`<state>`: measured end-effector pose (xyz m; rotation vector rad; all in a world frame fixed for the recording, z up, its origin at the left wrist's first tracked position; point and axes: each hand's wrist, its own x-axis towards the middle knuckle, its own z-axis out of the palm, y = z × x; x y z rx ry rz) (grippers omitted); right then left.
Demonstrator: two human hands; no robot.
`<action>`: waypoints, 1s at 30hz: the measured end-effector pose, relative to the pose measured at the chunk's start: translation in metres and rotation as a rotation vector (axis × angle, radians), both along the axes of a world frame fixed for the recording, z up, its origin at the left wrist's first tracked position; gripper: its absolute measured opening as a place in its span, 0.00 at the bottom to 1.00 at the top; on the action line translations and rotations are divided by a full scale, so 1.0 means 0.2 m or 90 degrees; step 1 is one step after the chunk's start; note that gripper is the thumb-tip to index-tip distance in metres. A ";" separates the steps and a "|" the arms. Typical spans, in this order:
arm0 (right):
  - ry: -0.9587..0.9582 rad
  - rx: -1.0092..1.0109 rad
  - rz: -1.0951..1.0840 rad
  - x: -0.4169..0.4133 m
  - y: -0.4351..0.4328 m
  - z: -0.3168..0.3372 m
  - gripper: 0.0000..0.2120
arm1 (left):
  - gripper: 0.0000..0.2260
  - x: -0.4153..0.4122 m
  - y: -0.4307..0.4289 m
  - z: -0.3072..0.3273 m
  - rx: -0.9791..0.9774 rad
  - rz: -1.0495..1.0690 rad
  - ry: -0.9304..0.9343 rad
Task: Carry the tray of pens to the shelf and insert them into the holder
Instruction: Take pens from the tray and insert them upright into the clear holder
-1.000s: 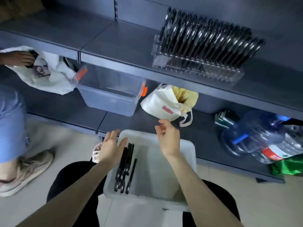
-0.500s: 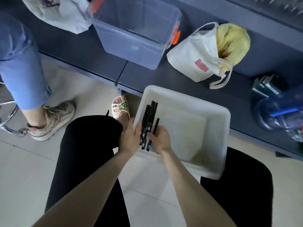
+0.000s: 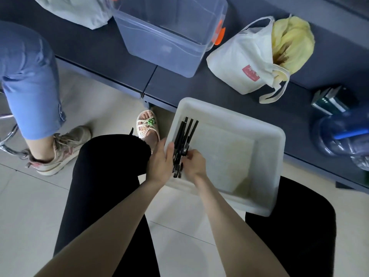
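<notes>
Since 0.5 s ago your right hand [image 3: 194, 164] has closed further onto the pens [image 3: 185, 134]; both hands now meet at the bundle's near end.

1. Grip. Right hand: fingers curled, pinching the pens' near ends. Left hand [image 3: 159, 162]: thumb laid across the bundle, clamping it; other fingers hidden, so full wrap can't be confirmed.
2. Pens. Black barrels lie together inside the tray [image 3: 279, 156] along its left wall, far ends fanned slightly.
3. Tray. Sits across your lap, far corner near the lower shelf [image 3: 89, 43] edge. Holder: not in view.
4. Surroundings, ref. tray. Beyond far rim: clear bin [image 3: 163, 37], tote bag [image 3: 235, 62]. Right: water bottle [image 3: 343, 134]. Left: a second person's leg [image 3: 30, 72].

Risks (est.):
- Fanned far ends w/ a near-end-only pinch: a pen may slide out on lift.
- Neither hand steadies the tray's right side, so a knee shift could tip it off your lap.
</notes>
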<state>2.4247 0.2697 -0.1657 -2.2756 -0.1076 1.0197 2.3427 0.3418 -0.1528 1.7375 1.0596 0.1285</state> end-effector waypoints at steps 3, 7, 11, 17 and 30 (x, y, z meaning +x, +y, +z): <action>-0.015 0.002 -0.017 0.06 -0.07 0.05 0.12 | 0.27 0.00 0.02 -0.03 0.031 -0.011 -0.005; -0.039 0.043 -0.064 0.17 -0.20 0.16 0.10 | 0.21 0.04 -0.01 0.06 0.125 0.003 0.064; -0.034 0.166 -0.132 0.29 -0.32 0.41 0.04 | 0.19 0.14 -0.02 0.20 0.191 -0.060 -0.011; -0.097 0.343 -0.142 0.47 -0.40 0.88 0.07 | 0.05 0.42 0.05 0.56 -0.006 -0.142 -0.145; -0.438 0.592 -0.266 0.94 -0.35 1.60 0.14 | 0.03 1.04 0.02 1.23 0.035 -0.146 -0.392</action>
